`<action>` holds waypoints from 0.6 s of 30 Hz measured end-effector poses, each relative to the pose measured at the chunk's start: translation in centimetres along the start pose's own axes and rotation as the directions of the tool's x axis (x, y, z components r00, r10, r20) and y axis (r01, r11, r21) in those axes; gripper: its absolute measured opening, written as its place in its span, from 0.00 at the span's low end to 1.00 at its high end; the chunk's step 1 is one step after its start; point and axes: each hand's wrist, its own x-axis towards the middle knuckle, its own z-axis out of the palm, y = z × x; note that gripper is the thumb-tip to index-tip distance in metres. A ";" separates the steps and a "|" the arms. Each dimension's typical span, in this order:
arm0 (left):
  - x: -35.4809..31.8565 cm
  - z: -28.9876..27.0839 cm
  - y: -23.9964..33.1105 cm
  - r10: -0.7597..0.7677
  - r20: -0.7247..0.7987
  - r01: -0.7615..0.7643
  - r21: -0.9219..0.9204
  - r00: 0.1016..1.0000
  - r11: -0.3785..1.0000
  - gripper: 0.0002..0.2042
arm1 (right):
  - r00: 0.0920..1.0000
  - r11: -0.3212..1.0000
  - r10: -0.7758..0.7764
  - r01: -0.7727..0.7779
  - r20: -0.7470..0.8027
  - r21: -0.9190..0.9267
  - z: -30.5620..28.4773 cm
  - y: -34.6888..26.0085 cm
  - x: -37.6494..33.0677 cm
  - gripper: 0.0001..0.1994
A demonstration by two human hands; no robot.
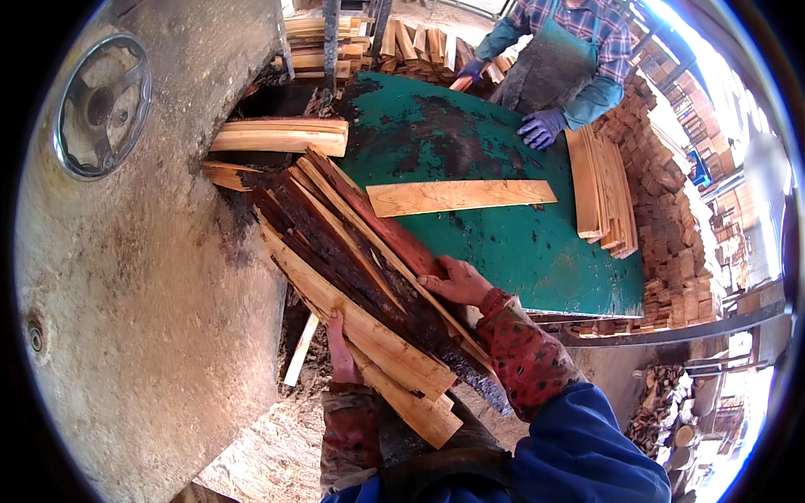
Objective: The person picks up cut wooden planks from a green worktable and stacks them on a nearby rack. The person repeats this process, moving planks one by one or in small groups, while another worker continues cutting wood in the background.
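I hold a bundle of rough bark-edged wood slabs (360, 323) slantwise in front of my body. My left hand (341, 350) grips the bundle's near left side, its thumb up against a pale slab and the other fingers hidden beneath. On the far right side, my right hand (457, 281) clasps the edge of a reddish slab, its thumb lying along the wood. The bundle's far end meets the left edge of a worn green table (520, 251). A single pale board (461, 197) lies flat on that table, beyond my right hand.
A large metal machine body with a handwheel (101, 105) fills the left. Beside it lie stacked boards (281, 136). Across the table a gloved co-worker (553, 67) stands by a board stack (599, 189). Wood piles (671, 218) line the right. Wood debris (277, 444) covers the floor below.
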 end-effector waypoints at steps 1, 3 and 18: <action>-0.1 -0.1 0.2 -0.007 0.017 0.007 -0.017 1.000 1.000 0.25 | 1.000 1.000 0.012 -0.012 -0.003 0.014 0.3 0.1 -0.5 0.41; -0.6 -0.1 0.3 -0.019 0.032 0.020 -0.026 0.999 0.999 0.25 | 0.998 0.999 -0.015 0.017 -0.069 0.042 0.8 0.1 -1.5 0.42; -6.5 -6.4 -3.4 0.007 -0.156 0.036 0.272 0.988 0.962 0.24 | 0.987 0.846 0.030 -0.109 0.156 0.522 4.1 4.2 -8.6 0.55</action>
